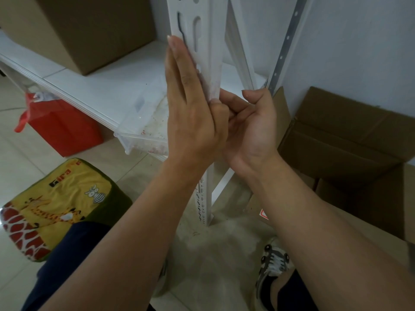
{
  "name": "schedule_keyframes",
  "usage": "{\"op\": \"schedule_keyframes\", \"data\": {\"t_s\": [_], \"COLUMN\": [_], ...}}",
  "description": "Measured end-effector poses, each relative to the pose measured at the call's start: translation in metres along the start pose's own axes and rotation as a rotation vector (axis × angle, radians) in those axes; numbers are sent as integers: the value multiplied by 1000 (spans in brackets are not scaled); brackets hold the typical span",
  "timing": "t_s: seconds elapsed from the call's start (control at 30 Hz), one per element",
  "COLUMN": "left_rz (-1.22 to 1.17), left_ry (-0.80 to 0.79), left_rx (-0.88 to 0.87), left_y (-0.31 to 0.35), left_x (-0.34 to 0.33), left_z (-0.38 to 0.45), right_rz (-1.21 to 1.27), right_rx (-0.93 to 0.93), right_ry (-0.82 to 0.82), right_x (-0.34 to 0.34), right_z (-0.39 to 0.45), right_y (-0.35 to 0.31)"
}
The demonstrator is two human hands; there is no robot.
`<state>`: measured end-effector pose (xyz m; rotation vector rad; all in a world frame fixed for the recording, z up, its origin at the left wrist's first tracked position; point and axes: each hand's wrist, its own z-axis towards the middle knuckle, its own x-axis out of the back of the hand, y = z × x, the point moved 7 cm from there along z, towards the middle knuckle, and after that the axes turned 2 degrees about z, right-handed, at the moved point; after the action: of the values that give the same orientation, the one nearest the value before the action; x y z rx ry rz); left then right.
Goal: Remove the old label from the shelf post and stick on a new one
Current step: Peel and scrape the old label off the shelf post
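Note:
A white slotted metal shelf post (202, 30) rises in the middle of the head view. My left hand (190, 104) lies flat against its left face, fingers straight and pointing up. My right hand (249, 122) is curled against the post's right edge just below the left fingertips, with the thumb raised and the fingers bent inward. Faint pinkish label residue (212, 86) shows on the post's edge next to my left palm. Whether a label is pinched between my fingers is hidden.
A white shelf board (107, 86) carries a brown cardboard box (89, 30) and a clear plastic bin (143, 122). Flattened cardboard boxes (341, 140) lie at right. A red bag (60, 129) and a yellow giraffe-print stool (56, 205) stand at left. My shoe (271, 265) is below.

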<state>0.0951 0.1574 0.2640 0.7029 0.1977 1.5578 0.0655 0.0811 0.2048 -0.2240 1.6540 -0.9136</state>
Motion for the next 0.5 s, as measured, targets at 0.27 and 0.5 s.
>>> {"op": "schedule_keyframes", "data": {"t_s": [0.27,0.5], "left_rz": [-16,-10], "left_ry": [32,-23], "left_rx": [19,10], "left_y": [2,2], "left_x": [-1,-1], "left_z": [0,-1], "right_rz": [33,7], "right_rx": [-2,3], "right_ry": [-3,11], "right_x": [-2,-1], "right_z": [-1,-3], "right_y": [1,-1]}}
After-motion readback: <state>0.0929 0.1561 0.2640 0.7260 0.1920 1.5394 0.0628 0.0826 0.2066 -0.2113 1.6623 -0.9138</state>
